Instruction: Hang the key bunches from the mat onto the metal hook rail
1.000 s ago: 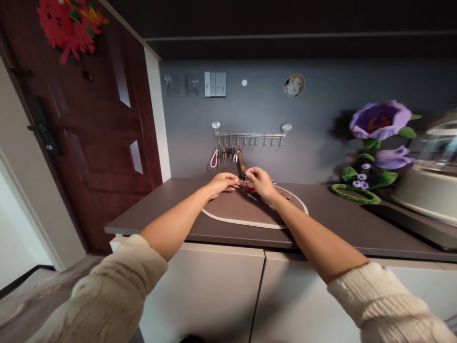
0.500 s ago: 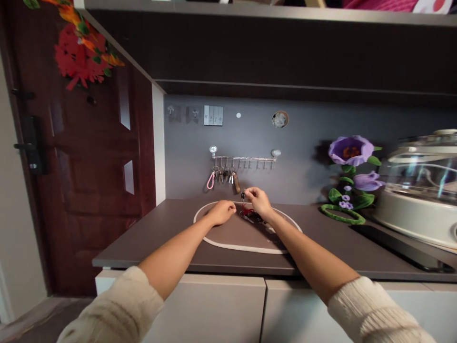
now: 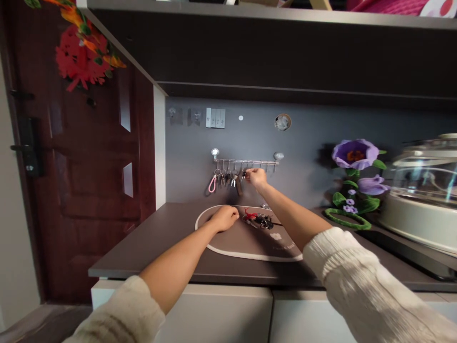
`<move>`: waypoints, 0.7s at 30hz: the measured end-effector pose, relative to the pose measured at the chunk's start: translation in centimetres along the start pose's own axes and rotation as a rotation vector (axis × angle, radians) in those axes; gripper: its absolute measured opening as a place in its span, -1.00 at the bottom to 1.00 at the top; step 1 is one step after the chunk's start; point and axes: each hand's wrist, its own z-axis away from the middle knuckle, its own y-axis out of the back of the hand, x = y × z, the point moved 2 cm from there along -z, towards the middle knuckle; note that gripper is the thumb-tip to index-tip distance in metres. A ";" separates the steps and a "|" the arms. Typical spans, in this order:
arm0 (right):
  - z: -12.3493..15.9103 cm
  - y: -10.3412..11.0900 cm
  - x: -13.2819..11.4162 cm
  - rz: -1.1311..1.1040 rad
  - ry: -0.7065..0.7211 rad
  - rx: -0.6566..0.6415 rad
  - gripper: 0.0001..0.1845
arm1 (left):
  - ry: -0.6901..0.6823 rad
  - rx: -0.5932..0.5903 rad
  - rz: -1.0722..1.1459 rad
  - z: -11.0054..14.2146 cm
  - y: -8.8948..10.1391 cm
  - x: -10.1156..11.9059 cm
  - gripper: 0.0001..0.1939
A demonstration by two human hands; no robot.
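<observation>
My right hand (image 3: 257,177) is raised to the hook rail (image 3: 246,162) on the wall, its fingers pinched on a small dark key (image 3: 244,175). Left of it, several sets of keys (image 3: 234,180) hang from the hooks, among them one with a pink loop strap (image 3: 212,184) and one with a brown fob (image 3: 239,185). My left hand (image 3: 225,218) rests on the oval mat (image 3: 228,245) with its fingers curled; whether they hold anything is hidden. Just right of it lies a pile of keys (image 3: 262,221) with red cords.
Purple artificial flowers (image 3: 355,155) and a glass-lidded white appliance (image 3: 421,209) stand on the right of the counter (image 3: 143,243). A dark shelf (image 3: 250,52) overhangs the rail. A dark red door (image 3: 103,190) is at the left.
My right hand has risen from just above the mat to the hook rail, carrying the small dark key. The pile on the mat is now uncovered. My left hand has stayed on the mat.
</observation>
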 end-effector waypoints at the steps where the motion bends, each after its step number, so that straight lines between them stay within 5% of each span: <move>1: -0.4 -0.2 0.0 -0.007 -0.013 0.022 -0.90 | 0.000 -0.001 -0.001 0.0 0.0 0.0 -0.74; 11: -2.8 -2.0 0.8 0.096 -0.056 0.156 -0.88 | -0.007 -0.025 -0.029 -0.2 -0.3 -0.1 -0.73; 21: -3.1 -1.9 3.1 0.121 -0.056 0.142 -0.89 | -0.031 -0.024 -0.031 -0.2 -0.1 0.0 -0.73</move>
